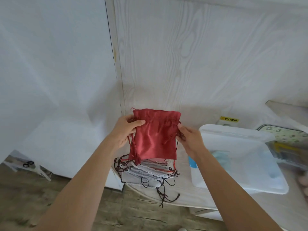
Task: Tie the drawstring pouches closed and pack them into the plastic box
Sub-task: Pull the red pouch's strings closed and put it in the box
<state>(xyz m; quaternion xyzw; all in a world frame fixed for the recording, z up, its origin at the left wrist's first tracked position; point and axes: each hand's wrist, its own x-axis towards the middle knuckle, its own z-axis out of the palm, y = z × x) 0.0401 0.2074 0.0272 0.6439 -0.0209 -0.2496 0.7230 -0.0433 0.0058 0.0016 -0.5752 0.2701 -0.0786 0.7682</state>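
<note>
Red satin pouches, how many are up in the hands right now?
1. The red pouch is held up by the left hand and right hand, above the pile of pouches; that pile may hide more red ones.

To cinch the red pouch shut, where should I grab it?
Pinch the cord ends at each side of the red pouch, just below its gathered top, and pull outward. The left hand and right hand already hold those edges.

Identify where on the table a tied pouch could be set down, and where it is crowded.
Free: the bare table strip between the pouch stack and the plastic box, and the table edge nearer the person. Crowded: around the stack, where loose drawstrings sprawl.
</note>
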